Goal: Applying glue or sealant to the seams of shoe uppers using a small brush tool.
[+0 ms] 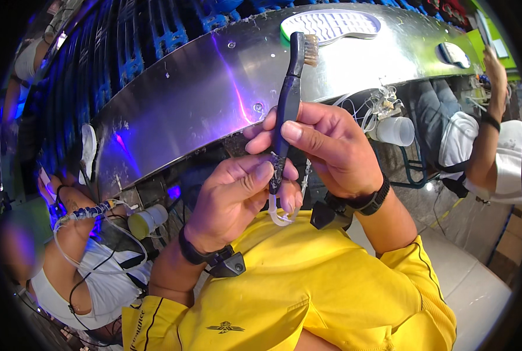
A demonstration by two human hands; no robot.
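A black-handled brush (288, 96) stands nearly upright before my chest, its brown bristles on top facing right. My right hand (340, 143) grips the middle of the handle, thumb across the front. Lower down, my left hand (228, 190) pinches around the handle's end, where clear, ragged bits cling to the black surface. A translucent tube (279, 217) curves out from that bottom end, below my left fingers. Past the bristles, a white shoe sole (337, 26) with a green edge lies on the metal worktop (196, 96).
Another sole-like piece (453, 55) rests at the worktop's right. Blue slatted racks (170, 35) run along the far side. A white cup (395, 131) with tubing hangs at the near edge; a similar cup (147, 221) is left. Co-workers sit on either side, a bare arm (488, 126) at right.
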